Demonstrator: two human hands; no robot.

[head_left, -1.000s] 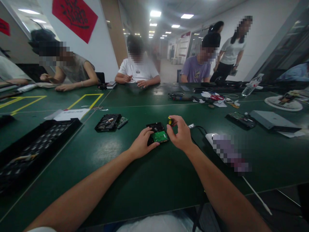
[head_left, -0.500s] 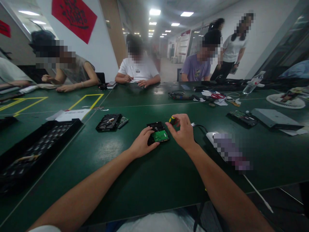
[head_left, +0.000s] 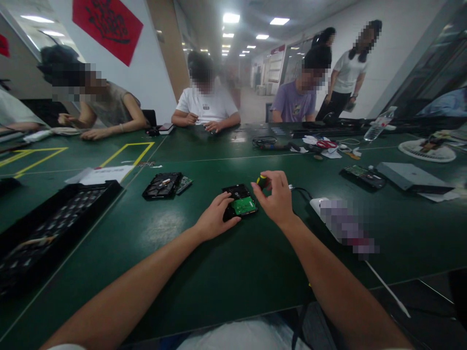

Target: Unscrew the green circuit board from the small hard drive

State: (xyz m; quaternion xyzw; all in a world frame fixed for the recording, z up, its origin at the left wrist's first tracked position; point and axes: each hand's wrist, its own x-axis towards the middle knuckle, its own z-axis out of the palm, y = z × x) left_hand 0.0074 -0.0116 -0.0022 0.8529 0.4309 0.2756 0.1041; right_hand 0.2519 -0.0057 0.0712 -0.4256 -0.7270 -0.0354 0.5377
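A black hard drive with a green circuit board facing up lies on the green table in front of me. My left hand rests on its left edge, fingers wrapped against the casing and holding it down. My right hand is closed around a small screwdriver with a yellow and black handle, held upright just right of the drive; its tip is hidden behind my fingers.
A second opened drive with a loose board lies to the left. A black tray sits at the far left, a blurred flat object with a cable to my right. Several people sit or stand across the table, tools and a water bottle near them.
My right hand has turned slightly around the screwdriver handle, staying beside the drive. My left hand has kept its hold. The view has shifted a little.
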